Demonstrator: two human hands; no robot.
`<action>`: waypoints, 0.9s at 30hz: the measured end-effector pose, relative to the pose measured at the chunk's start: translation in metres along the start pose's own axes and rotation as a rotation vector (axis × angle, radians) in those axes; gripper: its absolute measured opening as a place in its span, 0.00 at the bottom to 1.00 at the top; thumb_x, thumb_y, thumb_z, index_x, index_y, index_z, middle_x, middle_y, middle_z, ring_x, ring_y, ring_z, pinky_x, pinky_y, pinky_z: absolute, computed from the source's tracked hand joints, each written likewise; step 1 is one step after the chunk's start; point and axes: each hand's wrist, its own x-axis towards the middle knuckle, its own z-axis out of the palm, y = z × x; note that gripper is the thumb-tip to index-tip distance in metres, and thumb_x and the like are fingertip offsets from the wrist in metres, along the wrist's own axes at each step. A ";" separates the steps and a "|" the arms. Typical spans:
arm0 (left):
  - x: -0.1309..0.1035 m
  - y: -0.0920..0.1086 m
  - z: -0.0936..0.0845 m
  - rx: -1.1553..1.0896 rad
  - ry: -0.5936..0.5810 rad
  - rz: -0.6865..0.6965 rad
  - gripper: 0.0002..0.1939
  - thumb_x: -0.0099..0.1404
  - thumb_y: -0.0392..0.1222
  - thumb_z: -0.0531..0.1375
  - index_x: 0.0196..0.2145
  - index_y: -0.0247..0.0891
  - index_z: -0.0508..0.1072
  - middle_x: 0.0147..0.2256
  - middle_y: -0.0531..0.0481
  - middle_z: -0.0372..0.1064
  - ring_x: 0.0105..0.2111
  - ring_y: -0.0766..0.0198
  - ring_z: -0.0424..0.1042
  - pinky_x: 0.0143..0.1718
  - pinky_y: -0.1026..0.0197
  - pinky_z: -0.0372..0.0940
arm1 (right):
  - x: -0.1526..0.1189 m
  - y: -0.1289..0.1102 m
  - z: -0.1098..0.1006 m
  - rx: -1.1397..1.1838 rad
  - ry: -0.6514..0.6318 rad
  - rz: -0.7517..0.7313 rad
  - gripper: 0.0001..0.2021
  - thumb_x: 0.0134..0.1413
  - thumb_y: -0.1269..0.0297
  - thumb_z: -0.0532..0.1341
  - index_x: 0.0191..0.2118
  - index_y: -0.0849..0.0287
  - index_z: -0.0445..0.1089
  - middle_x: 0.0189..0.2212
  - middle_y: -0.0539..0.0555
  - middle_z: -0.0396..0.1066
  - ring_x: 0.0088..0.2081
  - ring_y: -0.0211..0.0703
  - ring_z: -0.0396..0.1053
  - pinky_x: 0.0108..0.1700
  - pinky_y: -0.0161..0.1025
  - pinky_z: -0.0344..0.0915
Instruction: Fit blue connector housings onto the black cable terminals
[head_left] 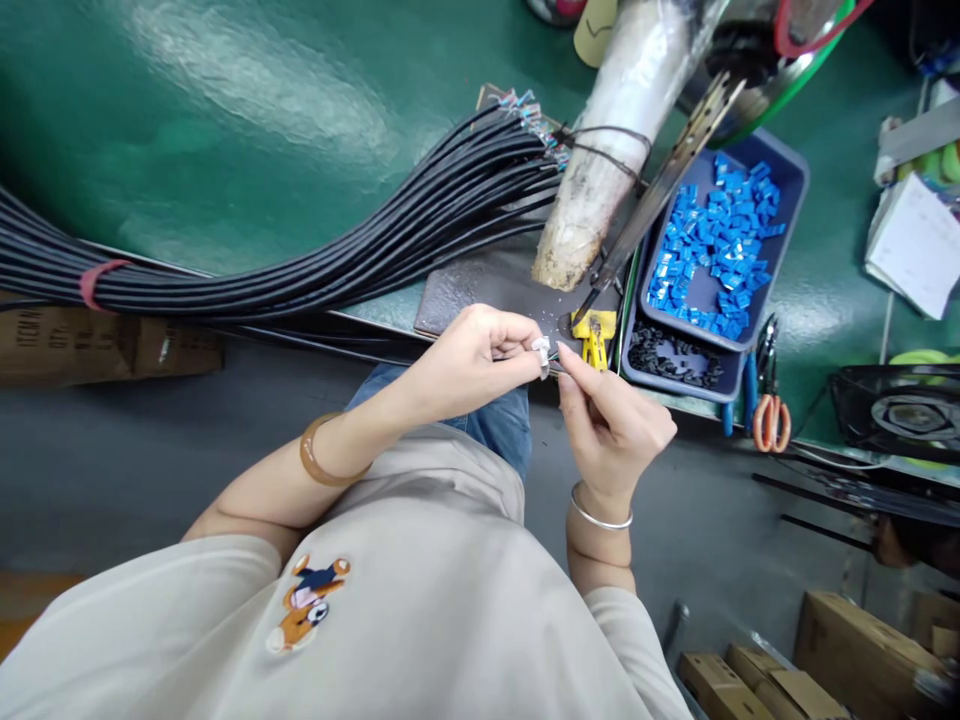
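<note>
My left hand (pixel 487 350) is closed around the end of a black cable, which passes mostly hidden beneath its fingers. White material (pixel 541 356), perhaps tape, shows at its thumb and fingertips. Thin coloured wires (pixel 554 355) stick out there. My right hand (pixel 611 420) meets these wires with its index fingertip, fingers curled in a pinch. Exactly how it grips them is too small to make out. Just beyond the hands, a yellow tool (pixel 595 335) lies at the edge of a dark board (pixel 480 285).
A bundle of black cables (pixel 322 260) with stripped ends crosses the green table (pixel 247 120). Bins hold blue connectors (pixel 716 245) and small black parts (pixel 667 355). Orange-handled scissors (pixel 771 420) rest at the edge. A wrapped white tube (pixel 607 150) and metal arm (pixel 667 185) overhang the board.
</note>
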 end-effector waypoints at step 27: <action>-0.005 0.000 0.006 0.157 0.091 0.070 0.06 0.59 0.32 0.58 0.24 0.32 0.70 0.20 0.58 0.51 0.22 0.74 0.49 0.22 0.67 0.46 | -0.008 0.001 -0.002 0.123 0.070 0.278 0.05 0.58 0.66 0.63 0.40 0.53 0.75 0.23 0.44 0.69 0.18 0.28 0.57 0.22 0.31 0.55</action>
